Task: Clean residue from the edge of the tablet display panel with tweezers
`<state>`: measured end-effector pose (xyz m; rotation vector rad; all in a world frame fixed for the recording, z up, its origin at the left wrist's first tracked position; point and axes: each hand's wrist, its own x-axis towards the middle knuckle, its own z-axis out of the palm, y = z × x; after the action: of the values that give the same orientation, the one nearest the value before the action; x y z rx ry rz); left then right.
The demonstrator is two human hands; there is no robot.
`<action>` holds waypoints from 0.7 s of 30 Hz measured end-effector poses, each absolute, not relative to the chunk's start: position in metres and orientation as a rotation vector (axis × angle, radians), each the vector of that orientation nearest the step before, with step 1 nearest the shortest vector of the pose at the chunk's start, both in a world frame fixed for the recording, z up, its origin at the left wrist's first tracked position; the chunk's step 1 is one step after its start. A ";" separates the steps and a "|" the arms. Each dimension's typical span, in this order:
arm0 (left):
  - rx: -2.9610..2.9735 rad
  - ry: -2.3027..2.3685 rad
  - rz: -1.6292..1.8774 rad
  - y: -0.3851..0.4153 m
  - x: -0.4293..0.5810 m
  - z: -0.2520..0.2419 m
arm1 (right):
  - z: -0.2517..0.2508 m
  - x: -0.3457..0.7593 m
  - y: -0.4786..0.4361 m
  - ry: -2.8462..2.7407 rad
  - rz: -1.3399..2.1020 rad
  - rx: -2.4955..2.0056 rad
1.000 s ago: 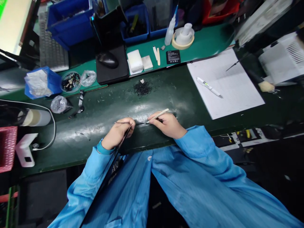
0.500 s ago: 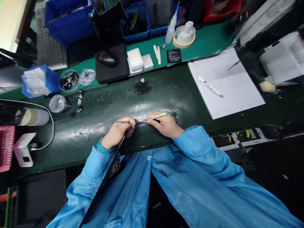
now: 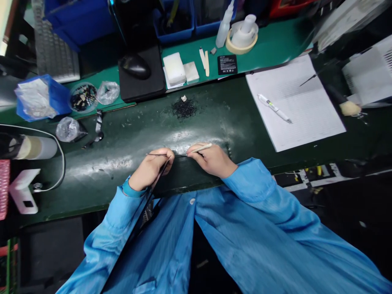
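Note:
Low over the front of the bench, my left hand [image 3: 154, 166] is closed with its thumb and fingers pinching a thin dark strip [image 3: 157, 154]. One end of the strip sticks out to the left of the fingers. Beside it, my right hand [image 3: 213, 159] grips a slim pale stick-like tool [image 3: 203, 148] the way one holds a pen. A narrow dark piece spans the small gap between both hands; I cannot tell whether it belongs to the tool or the strip. Beyond the hands lies a pile of black shavings [image 3: 184, 108].
Paper [image 3: 301, 126] with a white pen [image 3: 275, 109] lies on the right. Along the back stand a mouse [image 3: 135, 66], a white block [image 3: 174, 67], a tape roll [image 3: 241, 47] and a dropper bottle [image 3: 224, 29]. At left are a blue bin [image 3: 63, 98] and a bagged bundle [image 3: 70, 129].
The view has shifted slightly, so the bench items sit higher in the picture. Both hands keep nearly the same grip and place, with the pale tool tilted a little differently.

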<state>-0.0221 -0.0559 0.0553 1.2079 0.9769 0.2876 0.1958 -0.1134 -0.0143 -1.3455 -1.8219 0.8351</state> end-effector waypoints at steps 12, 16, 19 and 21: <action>1.076 0.951 0.315 -0.053 -0.025 0.045 | -0.014 0.197 -0.118 -1.739 0.873 -1.355; 0.889 0.787 0.391 -0.047 -0.034 0.027 | -0.015 0.201 -0.117 -1.399 0.924 -1.401; 0.813 0.594 0.479 -0.035 -0.035 0.023 | -0.012 0.205 -0.108 -1.143 0.894 -1.409; 0.775 0.538 0.529 -0.022 -0.030 0.028 | -0.008 0.207 -0.093 -1.077 0.913 -1.357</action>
<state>-0.0300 -0.0218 0.0284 0.7753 0.5378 0.5285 0.2072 -0.0934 -0.0077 -1.3567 -1.0766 0.9130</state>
